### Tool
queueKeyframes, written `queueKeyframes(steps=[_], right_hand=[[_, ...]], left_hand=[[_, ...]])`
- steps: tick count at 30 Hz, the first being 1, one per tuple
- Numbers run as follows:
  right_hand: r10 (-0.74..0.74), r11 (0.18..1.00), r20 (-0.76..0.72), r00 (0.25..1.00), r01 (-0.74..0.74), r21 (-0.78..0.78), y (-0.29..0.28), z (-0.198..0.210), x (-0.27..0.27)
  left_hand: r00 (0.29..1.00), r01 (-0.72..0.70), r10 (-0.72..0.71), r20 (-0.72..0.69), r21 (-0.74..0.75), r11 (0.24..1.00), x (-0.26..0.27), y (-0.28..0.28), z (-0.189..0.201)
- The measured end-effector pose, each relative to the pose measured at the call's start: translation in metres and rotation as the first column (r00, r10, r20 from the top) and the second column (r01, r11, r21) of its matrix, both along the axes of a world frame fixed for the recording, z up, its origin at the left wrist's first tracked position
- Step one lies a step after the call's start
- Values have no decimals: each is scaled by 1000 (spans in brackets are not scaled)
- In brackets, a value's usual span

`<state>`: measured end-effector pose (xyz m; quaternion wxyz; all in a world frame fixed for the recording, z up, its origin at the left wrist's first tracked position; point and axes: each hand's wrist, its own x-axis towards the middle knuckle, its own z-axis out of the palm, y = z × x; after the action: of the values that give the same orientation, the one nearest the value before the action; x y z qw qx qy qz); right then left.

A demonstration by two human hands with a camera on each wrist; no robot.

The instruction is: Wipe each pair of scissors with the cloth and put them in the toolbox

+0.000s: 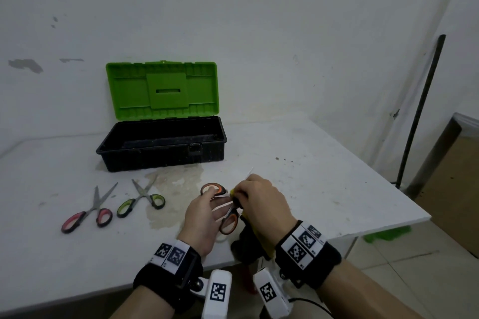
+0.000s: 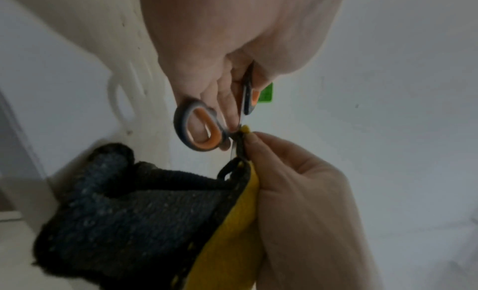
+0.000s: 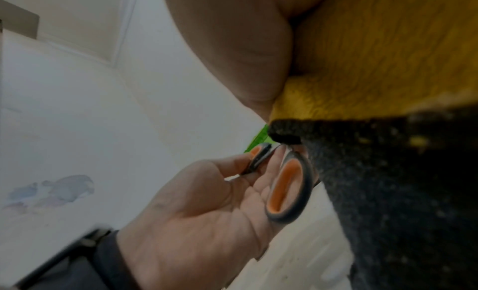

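My left hand (image 1: 207,211) holds the orange-handled scissors (image 1: 228,220) by their handles (image 2: 199,127), blades apart, over the table's near edge. My right hand (image 1: 261,197) pinches a black and yellow cloth (image 2: 145,212) around one blade close to the pivot; a blade tip (image 1: 249,172) sticks out past the fingers. The cloth (image 3: 388,172) hangs down below the right hand. The toolbox (image 1: 160,147) stands open at the back, black tray with green lid (image 1: 162,90) up. Two other pairs lie on the table: pink-handled scissors (image 1: 89,211) and green-handled scissors (image 1: 141,198).
The white table (image 1: 311,176) is stained in front of the toolbox. Its right edge drops off near a dark pole (image 1: 420,111) leaning on the wall. A green item (image 1: 388,233) lies on the floor at right.
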<state>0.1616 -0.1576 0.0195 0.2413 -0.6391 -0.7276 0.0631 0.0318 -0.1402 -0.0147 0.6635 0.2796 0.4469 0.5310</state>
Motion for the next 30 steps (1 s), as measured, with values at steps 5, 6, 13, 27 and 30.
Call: queueKeyframes(steps=[5,6,13,27,30], right_hand=[[20,1000,14,1000,-20,-10,-3,2,-6],[20,1000,18,1000,-20,-13,-3,1,-7],[-59,998,49,997,60,-1,-2,5,-6],[-45,999,73,996,45,-2,-3,5,-6],[-90,996,39,995,89,26,-1,8,4]], left_hand=[[997,71,-71,17,25,997,2,-2,1],[997,79,-80,17,36,996,4,-3,2],[995,94,-96,34,72,993,6,-4,2],[994,101,-106,42,98,990,8,-4,1],[997,70,-72,10,111,991,5,-2,1]])
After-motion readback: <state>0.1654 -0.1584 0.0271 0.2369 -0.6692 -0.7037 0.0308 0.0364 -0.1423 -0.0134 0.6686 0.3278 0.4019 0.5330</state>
